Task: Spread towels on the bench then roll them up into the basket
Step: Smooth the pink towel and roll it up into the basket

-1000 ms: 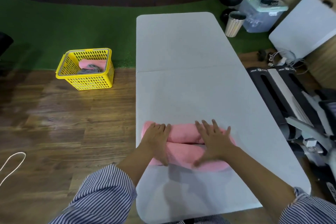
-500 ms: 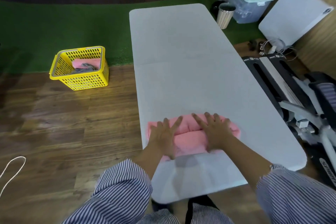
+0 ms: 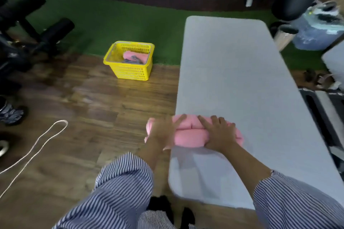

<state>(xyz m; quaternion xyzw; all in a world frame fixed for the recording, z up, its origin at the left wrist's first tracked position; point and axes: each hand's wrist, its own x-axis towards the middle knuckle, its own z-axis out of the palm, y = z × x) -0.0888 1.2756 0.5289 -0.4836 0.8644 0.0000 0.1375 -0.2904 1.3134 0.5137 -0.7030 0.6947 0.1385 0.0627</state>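
While your left hand (image 3: 163,132) and right hand (image 3: 219,134) press flat-fingered on the pink towel roll (image 3: 188,135) at the desk (image 3: 232,72) edge | soft, light, unrolls easily | cup both ends | basket (image 3: 130,61) beyond left hand.

A long pale grey bench (image 3: 232,72) runs from near to far on the right. A rolled pink towel (image 3: 188,135) lies across its near part, its left end overhanging the left edge. Left of the bench, on the wooden floor (image 3: 89,117), a yellow basket (image 3: 130,71) stands beside green turf (image 3: 115,24), and a white cord (image 3: 37,145) loops nearer.
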